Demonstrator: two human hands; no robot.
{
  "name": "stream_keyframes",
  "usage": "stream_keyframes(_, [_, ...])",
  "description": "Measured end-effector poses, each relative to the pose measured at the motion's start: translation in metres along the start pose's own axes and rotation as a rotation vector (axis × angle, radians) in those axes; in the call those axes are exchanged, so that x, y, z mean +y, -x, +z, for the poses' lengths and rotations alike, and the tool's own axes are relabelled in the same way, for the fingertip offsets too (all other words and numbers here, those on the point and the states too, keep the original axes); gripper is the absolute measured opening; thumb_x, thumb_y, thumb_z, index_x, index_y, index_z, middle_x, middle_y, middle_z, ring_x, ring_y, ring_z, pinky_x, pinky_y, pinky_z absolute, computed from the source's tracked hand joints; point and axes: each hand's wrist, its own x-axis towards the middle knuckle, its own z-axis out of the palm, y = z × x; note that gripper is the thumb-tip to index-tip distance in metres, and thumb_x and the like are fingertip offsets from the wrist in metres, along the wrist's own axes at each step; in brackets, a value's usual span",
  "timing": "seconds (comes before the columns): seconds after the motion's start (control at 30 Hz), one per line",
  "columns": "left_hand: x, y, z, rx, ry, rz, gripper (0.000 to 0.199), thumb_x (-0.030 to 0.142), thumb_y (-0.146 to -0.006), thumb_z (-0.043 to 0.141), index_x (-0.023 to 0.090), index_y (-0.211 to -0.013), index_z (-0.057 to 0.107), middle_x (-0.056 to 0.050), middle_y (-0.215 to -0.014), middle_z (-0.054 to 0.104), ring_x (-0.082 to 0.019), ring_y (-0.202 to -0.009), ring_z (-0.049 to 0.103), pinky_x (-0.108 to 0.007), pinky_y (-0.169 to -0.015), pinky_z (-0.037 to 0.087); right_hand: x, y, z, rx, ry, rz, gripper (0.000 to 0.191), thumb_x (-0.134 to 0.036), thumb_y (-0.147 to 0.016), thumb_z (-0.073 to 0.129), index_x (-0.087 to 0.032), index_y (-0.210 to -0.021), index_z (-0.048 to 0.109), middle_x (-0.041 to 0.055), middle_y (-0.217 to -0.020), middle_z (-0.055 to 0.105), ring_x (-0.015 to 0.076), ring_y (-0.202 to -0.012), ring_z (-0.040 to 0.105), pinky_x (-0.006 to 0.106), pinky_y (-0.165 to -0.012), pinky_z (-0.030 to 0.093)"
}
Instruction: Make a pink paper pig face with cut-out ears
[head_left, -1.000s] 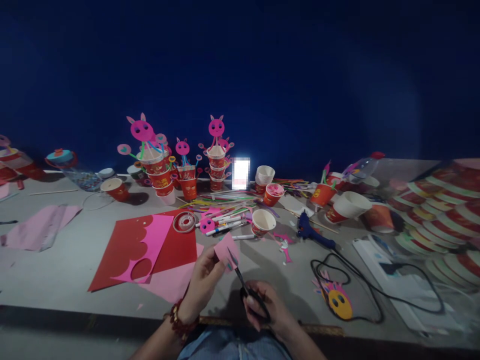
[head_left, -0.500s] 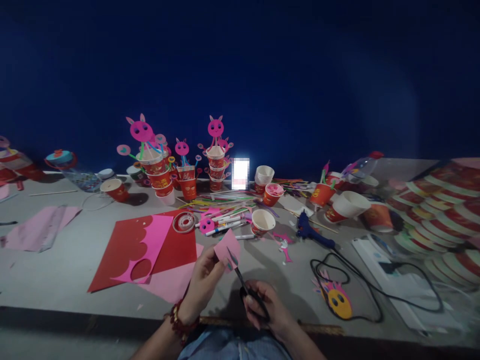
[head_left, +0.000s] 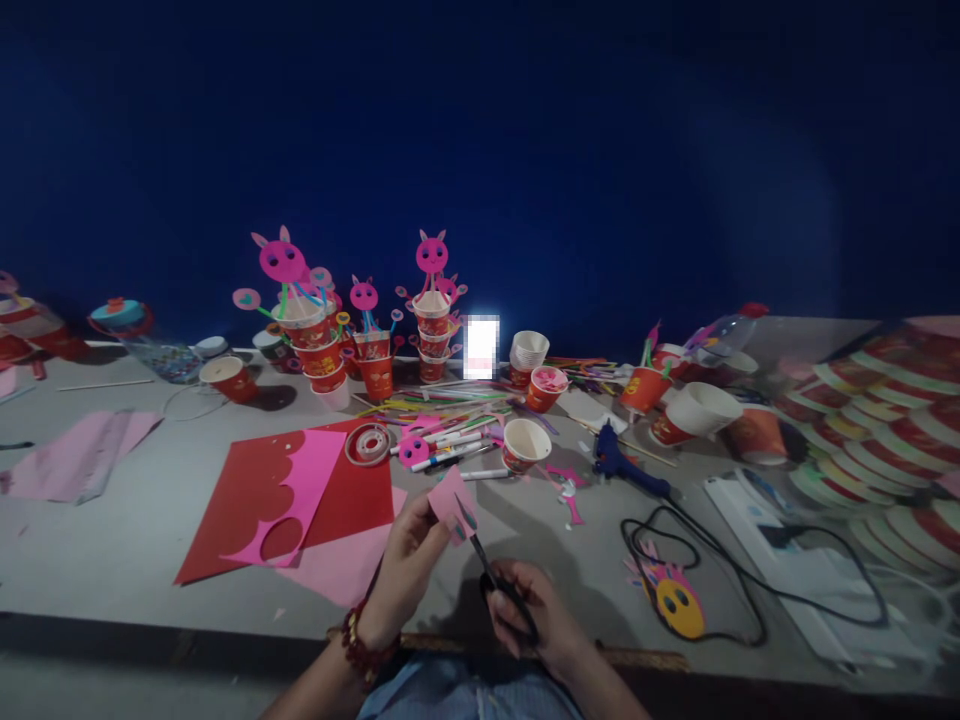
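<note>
Near the table's front edge, my left hand [head_left: 409,560] pinches a small piece of light pink paper [head_left: 448,499] between thumb and fingers. My right hand [head_left: 531,608] is wrapped round the black handles of a pair of scissors [head_left: 483,560], whose blades lie at the pink paper, slightly apart. To the left, a bright pink sheet with a round hole [head_left: 312,483] rests over a red sheet [head_left: 232,500], and a light pink sheet [head_left: 337,568] lies partly under them.
A paper cup [head_left: 526,446] and markers [head_left: 450,447] lie beyond my hands. A blue glue gun [head_left: 628,468] with a black cord, a yellow paper face [head_left: 679,607] and a white power strip [head_left: 795,580] are right. Decorated cup figures [head_left: 433,318] stand behind.
The top right part of the pink paper is smaller, and its outline at the blades differs. Both hands have stayed nearly in place.
</note>
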Motion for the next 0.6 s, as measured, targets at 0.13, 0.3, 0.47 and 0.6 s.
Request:
stream_keyframes(0.13, [-0.002, 0.000, -0.001, 0.003, -0.008, -0.002, 0.029, 0.039, -0.084, 0.072, 0.016, -0.101, 0.072, -0.006, -0.090, 0.072, -0.020, -0.083, 0.063, -0.027, -0.076, 0.050, 0.002, -0.001, 0.000, 0.006, 0.013, 0.005, 0.067, -0.080, -0.055, 0.073, -0.022, -0.071, 0.044, -0.0128, -0.043, 0.039, 0.0028, -0.031, 0.032, 0.015, -0.032, 0.020])
stream_keyframes(0.3, [-0.004, 0.001, -0.001, 0.013, -0.015, 0.014, 0.029, 0.040, -0.084, 0.072, 0.017, -0.102, 0.072, -0.007, -0.091, 0.072, -0.020, -0.083, 0.063, -0.027, -0.076, 0.049, 0.003, -0.001, 0.001, 0.013, 0.006, -0.007, 0.064, -0.077, -0.058, 0.074, -0.023, -0.067, 0.042, -0.0129, -0.044, 0.038, 0.0028, -0.031, 0.032, 0.016, -0.032, 0.018])
stream_keyframes(0.47, [-0.008, 0.003, -0.001, 0.035, -0.017, 0.036, 0.027, 0.039, -0.085, 0.071, 0.018, -0.102, 0.072, -0.007, -0.096, 0.072, -0.021, -0.088, 0.064, -0.029, -0.082, 0.050, 0.001, -0.001, 0.003, 0.013, 0.020, -0.027, 0.062, -0.077, -0.060, 0.073, -0.022, -0.070, 0.044, -0.0127, -0.045, 0.039, 0.0029, -0.032, 0.032, 0.017, -0.034, 0.021])
stream_keyframes(0.6, [-0.011, 0.003, -0.004, 0.034, 0.030, 0.016, 0.031, 0.040, -0.082, 0.073, 0.017, -0.103, 0.072, -0.008, -0.097, 0.073, -0.023, -0.090, 0.064, -0.030, -0.083, 0.050, -0.004, 0.001, 0.003, -0.011, 0.050, -0.021, 0.063, -0.078, -0.059, 0.071, -0.023, -0.067, 0.043, -0.0120, -0.040, 0.040, 0.0041, -0.031, 0.032, 0.018, -0.034, 0.019])
